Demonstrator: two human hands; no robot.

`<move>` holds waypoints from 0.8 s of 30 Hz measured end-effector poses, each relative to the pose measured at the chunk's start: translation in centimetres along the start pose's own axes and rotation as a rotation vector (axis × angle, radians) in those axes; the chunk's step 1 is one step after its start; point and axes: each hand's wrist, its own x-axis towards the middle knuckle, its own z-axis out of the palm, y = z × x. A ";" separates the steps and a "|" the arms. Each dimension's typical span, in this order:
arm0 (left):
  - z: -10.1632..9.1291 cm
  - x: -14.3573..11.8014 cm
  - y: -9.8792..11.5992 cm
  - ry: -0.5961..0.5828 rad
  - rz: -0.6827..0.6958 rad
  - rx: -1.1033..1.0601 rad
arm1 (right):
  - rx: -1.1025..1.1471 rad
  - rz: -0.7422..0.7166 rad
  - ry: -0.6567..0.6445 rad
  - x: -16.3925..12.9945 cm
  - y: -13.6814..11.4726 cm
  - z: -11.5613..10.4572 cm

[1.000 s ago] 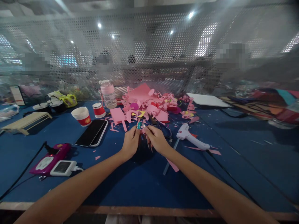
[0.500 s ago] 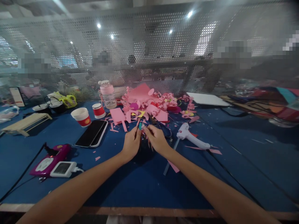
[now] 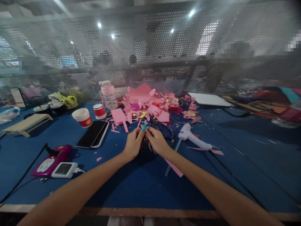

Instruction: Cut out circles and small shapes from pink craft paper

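**Blue counter, two hands on one small teal piece**

Perforated metal screening backs the blue counter (image 3: 131,188), which is littered with pink paper scraps (image 3: 150,105) toward its far edge. At mid-counter the left hand (image 3: 133,144) and right hand (image 3: 157,142) meet fingertip to fingertip, both pinching a small teal piece (image 3: 143,127) just in front of the scraps. A white glue gun (image 3: 192,139) lies to the right, a phone (image 3: 92,134) to the left.
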 end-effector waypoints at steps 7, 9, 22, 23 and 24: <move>-0.1 0.3 0.0 0.106 0.018 0.068 | 0.138 0.120 -0.002 -0.3 -0.2 0.2; -0.1 0.3 -0.1 0.128 0.000 0.068 | 0.121 0.112 0.001 -0.2 -0.2 0.2; -0.2 0.6 -0.5 0.008 -0.082 -0.166 | -0.056 -0.070 -0.112 0.4 -0.1 -0.9; -0.2 0.6 -0.5 -0.010 -0.093 -0.198 | -0.056 -0.072 -0.129 0.4 -0.2 -1.0; -0.2 0.6 -0.6 -0.029 -0.105 -0.227 | -0.061 -0.074 -0.142 0.3 -0.3 -1.1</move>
